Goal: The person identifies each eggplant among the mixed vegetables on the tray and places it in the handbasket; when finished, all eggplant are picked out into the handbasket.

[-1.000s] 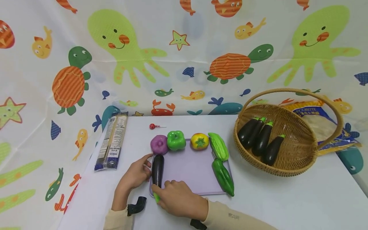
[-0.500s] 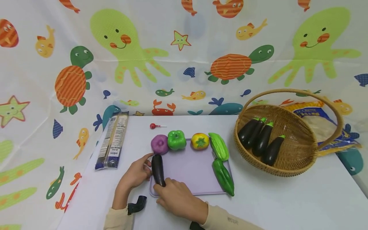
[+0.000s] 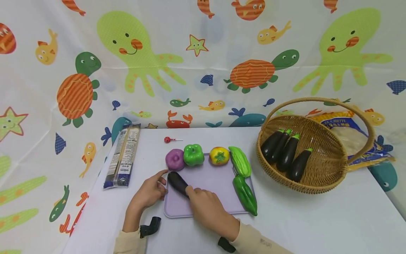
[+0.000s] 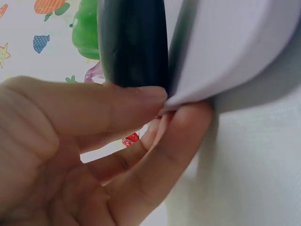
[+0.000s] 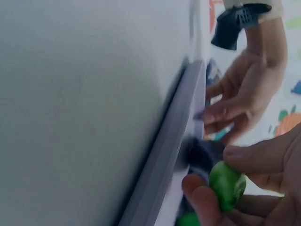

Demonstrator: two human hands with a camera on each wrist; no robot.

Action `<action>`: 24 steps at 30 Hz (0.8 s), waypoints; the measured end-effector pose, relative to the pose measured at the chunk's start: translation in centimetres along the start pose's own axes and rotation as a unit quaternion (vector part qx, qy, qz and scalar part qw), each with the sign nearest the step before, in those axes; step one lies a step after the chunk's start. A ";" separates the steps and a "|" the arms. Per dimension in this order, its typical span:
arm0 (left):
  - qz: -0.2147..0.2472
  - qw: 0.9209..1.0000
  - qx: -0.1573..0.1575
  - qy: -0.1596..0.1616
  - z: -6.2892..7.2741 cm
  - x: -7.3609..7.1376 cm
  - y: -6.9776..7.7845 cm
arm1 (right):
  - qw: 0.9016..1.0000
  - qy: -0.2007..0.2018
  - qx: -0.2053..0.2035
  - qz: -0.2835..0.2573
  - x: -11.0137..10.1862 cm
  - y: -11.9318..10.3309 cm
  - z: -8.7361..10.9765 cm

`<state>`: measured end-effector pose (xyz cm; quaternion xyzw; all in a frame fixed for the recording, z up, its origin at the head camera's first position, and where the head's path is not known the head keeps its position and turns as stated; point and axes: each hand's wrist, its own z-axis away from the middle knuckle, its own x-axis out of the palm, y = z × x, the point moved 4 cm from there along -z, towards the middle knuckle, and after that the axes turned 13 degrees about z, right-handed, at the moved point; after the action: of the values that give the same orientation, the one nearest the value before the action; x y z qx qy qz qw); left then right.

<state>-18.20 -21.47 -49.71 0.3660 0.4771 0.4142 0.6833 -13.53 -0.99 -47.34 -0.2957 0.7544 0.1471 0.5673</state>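
Observation:
A lilac tray lies on the table. At its left edge my left hand pinches the rim, thumb on top and fingers below, as the left wrist view shows. A dark eggplant slants over the tray's left part, its rounded end near my left fingertips. My right hand grips its stem end; the green cap shows between thumb and fingers in the right wrist view. Round the tray's border sit a purple onion-like vegetable, green bell pepper, yellow-red tomato-like vegetable, light-green bumpy gourd and green pepper.
A wicker basket with several eggplants stands at the right, its handle arching high. Behind it lies a plastic food bag. A long noodle packet lies at the left, and a red lollipop at the back.
My right hand has moved right and slightly away from me, swinging the eggplant's stem end rightward, so it has turned from nearly straight along the tray's left edge to a slant. My left hand stays put.

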 end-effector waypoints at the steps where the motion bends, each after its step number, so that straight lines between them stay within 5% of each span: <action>1: 0.002 1.000 0.000 -0.001 0.0 0.0 0.0 | 1.000 -0.004 0.011 -0.020 -0.1 0.4 0.0; 7: 0.007 1.000 0.001 -0.003 -0.1 0.1 0.0 | 0.986 -0.012 0.058 -0.157 -1.0 2.7 0.2; 13: 0.000 1.000 0.002 -0.001 0.0 0.1 0.0 | 0.955 -0.026 0.090 -0.282 -2.5 5.0 0.3; 17: -0.009 1.000 0.000 0.002 0.0 0.1 -0.1 | 0.934 -0.071 0.108 -0.334 -3.6 6.5 0.7; 19: -0.010 1.000 -0.003 0.003 0.0 0.1 -0.2 | 0.919 -0.098 0.108 -0.366 -4.3 7.3 1.0; 24: -0.013 1.000 -0.002 0.004 0.0 0.1 -0.2 | 0.863 -0.163 0.107 -0.467 -7.4 9.7 2.4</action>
<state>-18.11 -21.45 -49.87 0.3567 0.4839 0.4072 0.6876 -16.30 9.99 -42.24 -0.5225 0.4361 -0.1707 0.7126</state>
